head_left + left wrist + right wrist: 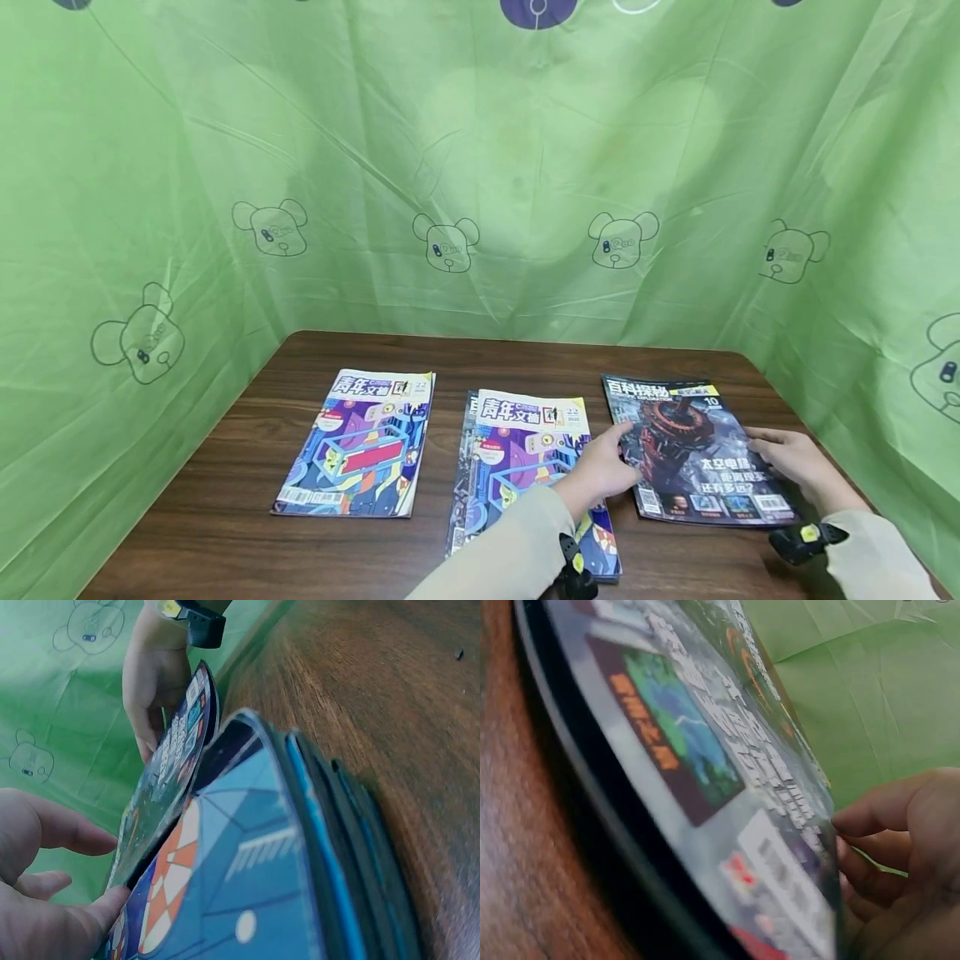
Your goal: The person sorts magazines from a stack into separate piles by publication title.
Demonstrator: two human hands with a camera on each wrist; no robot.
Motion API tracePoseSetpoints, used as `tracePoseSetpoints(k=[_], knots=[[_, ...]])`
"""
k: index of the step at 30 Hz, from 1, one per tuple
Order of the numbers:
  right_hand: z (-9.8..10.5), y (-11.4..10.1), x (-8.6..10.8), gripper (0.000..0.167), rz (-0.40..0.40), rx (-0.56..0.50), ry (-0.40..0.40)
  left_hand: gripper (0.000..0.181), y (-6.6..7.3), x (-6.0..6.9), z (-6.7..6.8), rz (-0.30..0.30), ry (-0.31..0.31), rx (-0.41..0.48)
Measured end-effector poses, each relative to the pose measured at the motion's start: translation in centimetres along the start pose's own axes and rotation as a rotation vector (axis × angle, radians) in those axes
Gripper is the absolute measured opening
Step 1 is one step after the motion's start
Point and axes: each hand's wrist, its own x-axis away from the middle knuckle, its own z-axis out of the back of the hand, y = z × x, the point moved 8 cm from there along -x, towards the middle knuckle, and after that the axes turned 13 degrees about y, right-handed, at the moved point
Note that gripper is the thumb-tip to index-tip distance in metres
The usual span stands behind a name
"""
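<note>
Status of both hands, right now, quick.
Left hand: open, at the left edge of the dark magazine.
Right hand: at that magazine's right edge; whether it grips cannot be told.

Brown wood-grain table below left hand and right hand. Creased green cloth beyond both, also out to either side. Bear-head outlines printed on it: four in a row past the hands, one far left of left hand, one right of right hand, cut off at edge. Purple round print high beyond left hand.
</note>
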Motion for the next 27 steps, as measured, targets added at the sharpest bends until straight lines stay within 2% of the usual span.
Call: tracePoseSetpoints(k=[4, 10, 18, 27], knots=[[0.1, 0.0, 0.0, 0.054, 0.026, -0.020, -0.008, 0.080, 0.2, 0.0, 0.0, -0.025, 0.009, -0.041], [0.4, -0.5, 0.2, 0.053, 0.025, -0.062, -0.018, 0.075, 0.3, 0.0, 0.0, -0.034, -0.013, -0.077], [0.5, -1.2, 0.6, 0.051, 0.035, -0.089, -0.013, 0.073, 0.3, 0.1, 0.4, -0.033, -0.073, -0.048], [-1.1, -2.9, 1.1, 0.050, 0.062, -0.160, -0.049, 0.068, 0.4, 0.1, 1.6, -0.066, -0.139, 0.017]])
